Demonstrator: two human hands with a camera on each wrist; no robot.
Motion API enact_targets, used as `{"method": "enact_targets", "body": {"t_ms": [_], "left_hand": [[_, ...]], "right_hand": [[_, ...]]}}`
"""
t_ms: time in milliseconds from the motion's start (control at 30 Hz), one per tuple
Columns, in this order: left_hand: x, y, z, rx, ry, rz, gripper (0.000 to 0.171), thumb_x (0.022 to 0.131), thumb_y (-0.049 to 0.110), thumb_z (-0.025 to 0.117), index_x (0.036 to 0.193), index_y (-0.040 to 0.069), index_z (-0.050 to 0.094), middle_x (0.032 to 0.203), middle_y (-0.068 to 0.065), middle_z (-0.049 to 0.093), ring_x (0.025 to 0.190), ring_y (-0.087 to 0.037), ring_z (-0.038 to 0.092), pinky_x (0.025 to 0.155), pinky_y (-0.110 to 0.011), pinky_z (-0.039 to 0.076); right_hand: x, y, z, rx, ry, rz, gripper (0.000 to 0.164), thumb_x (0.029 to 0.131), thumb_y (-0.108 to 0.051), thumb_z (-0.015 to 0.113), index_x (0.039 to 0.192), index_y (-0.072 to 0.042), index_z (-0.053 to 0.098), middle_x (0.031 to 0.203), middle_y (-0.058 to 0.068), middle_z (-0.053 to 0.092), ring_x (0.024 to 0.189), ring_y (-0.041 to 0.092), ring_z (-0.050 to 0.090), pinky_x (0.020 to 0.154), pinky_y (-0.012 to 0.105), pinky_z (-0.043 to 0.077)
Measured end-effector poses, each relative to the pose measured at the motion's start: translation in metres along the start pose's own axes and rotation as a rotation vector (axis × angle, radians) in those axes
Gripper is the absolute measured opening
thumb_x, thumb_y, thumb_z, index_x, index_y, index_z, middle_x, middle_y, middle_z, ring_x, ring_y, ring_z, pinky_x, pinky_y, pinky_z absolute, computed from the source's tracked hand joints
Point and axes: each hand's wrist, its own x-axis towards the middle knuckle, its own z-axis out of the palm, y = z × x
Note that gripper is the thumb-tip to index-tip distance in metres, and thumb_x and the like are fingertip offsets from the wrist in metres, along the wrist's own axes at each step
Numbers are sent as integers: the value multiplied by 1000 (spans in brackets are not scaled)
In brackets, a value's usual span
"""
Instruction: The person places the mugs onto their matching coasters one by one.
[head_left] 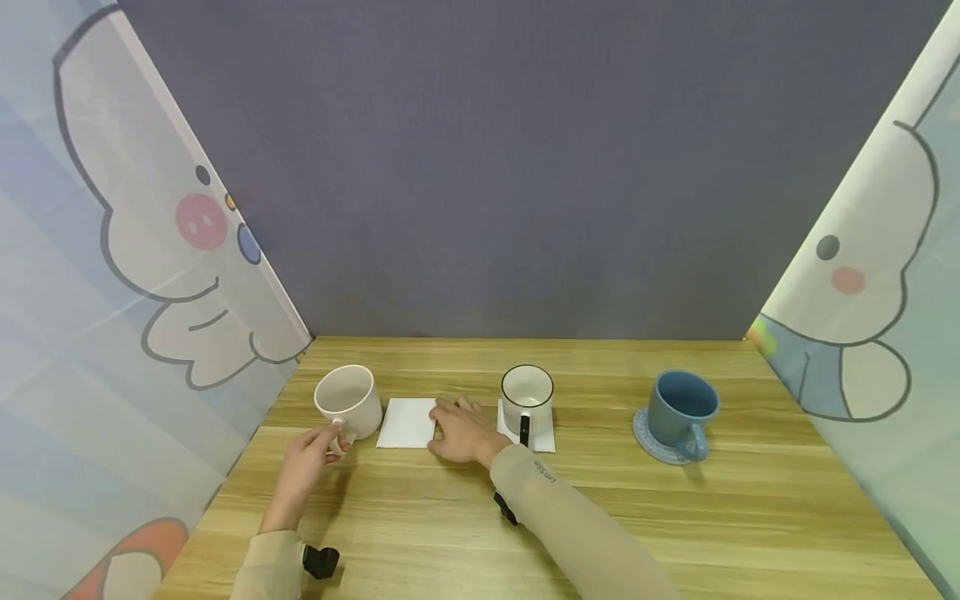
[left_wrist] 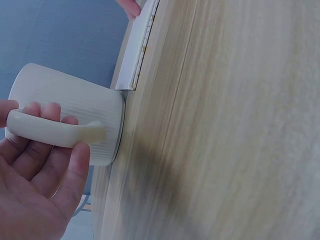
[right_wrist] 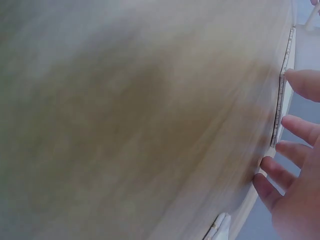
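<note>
My left hand (head_left: 306, 460) grips the handle of a plain white mug (left_wrist: 60, 95) on the left side of the table. In the left wrist view, its fingers pass behind the handle. Just right of that mug lies a white square coaster (head_left: 406, 423). At the coaster's right edge my right hand (head_left: 463, 429) rests with spread fingers; in the right wrist view the thumb (right_wrist: 303, 84) touches the coaster's edge. Beyond that hand, a white mug with a dark rim and black handle (head_left: 527, 388) stands on a second white square coaster (head_left: 545, 440).
A blue mug (head_left: 684, 400) stands on a round blue-grey coaster (head_left: 647, 439) at the right of the wooden table (head_left: 420, 525). Behind the table rises a dark grey panel (head_left: 525, 183). Printed cartoon curtains (head_left: 150, 275) hang at both sides.
</note>
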Motion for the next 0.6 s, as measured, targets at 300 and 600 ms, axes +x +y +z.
{"method": "enact_targets", "body": {"t_ms": [300,600], "left_hand": [[-1,1,1,6,-3,-4,50,106,44,52,95,-2,67,90,-7,66,94,-17,60,86,-37,54],[2,3,2,-10,8,2,44,107,36,52,91,-2,66,87,-8,65,89,-14,62,82,-33,54]], "right_hand": [[1,1,0,8,3,2,45,96,-47,64,134,-23,61,158,0,44,125,17,45,104,38,38],[2,2,1,-9,45,-3,45,94,-47,67,132,-23,63,151,-6,51,117,16,46,95,33,40]]}}
